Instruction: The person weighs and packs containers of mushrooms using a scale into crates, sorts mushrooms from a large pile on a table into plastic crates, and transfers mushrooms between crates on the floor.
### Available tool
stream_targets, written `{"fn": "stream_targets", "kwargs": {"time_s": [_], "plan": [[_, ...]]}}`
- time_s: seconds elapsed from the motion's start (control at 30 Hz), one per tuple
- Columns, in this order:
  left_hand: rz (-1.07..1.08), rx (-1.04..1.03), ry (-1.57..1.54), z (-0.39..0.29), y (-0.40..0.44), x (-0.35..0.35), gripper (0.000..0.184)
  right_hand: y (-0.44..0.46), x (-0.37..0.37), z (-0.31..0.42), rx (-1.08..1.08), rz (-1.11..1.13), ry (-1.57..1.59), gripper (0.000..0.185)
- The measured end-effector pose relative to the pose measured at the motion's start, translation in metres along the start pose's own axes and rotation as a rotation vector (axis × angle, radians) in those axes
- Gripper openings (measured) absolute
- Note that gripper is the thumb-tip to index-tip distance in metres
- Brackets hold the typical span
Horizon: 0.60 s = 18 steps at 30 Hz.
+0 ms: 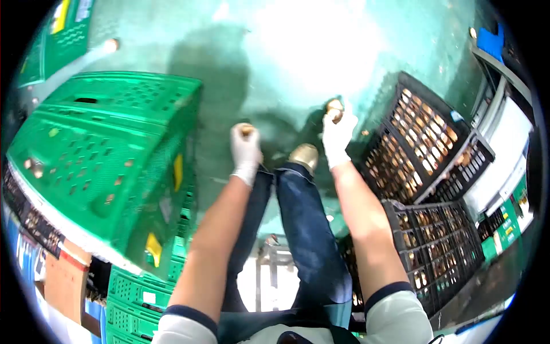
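Note:
My left hand, in a white glove, is closed around a small brown piece that looks like a mushroom; the fingers cover most of it. Further right and a little higher, my gloved right hand grips a round brown-and-cream piece, also mushroom-like, with its pale face partly showing. Both hands are held out over the green floor, apart from each other. To the left of my left hand stands a large green crate. Black crates with many similar brown pieces stand right of my right hand.
Another black crate of brown pieces is beside my right forearm. Stacked green crates are at lower left, near a cardboard box. Some loose pieces lie on the large crate. My shoe is between my hands.

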<state>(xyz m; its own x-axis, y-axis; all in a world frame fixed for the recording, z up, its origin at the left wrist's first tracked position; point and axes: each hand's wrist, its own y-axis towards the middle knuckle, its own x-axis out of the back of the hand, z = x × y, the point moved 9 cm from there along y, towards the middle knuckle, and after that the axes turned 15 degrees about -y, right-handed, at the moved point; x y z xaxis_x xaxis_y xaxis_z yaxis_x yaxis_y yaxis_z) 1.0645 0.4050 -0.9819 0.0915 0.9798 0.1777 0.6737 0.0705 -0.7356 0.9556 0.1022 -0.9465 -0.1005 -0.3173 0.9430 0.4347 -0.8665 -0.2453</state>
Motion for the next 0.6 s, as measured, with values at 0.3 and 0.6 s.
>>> {"fn": "stream_targets", "kwargs": {"time_s": [0.3, 0.6], "plan": [[0.28, -0.048, -0.157, -0.054, -0.024, -0.082, 0.028, -0.004, 0.036, 0.091, 0.117, 0.184, 0.087, 0.024], [0.584, -0.142, -0.423, -0.21, -0.238, -0.201, 0.045, 0.035, 0.286, 0.13, 0.734, 0.604, 0.019, 0.036]]}}
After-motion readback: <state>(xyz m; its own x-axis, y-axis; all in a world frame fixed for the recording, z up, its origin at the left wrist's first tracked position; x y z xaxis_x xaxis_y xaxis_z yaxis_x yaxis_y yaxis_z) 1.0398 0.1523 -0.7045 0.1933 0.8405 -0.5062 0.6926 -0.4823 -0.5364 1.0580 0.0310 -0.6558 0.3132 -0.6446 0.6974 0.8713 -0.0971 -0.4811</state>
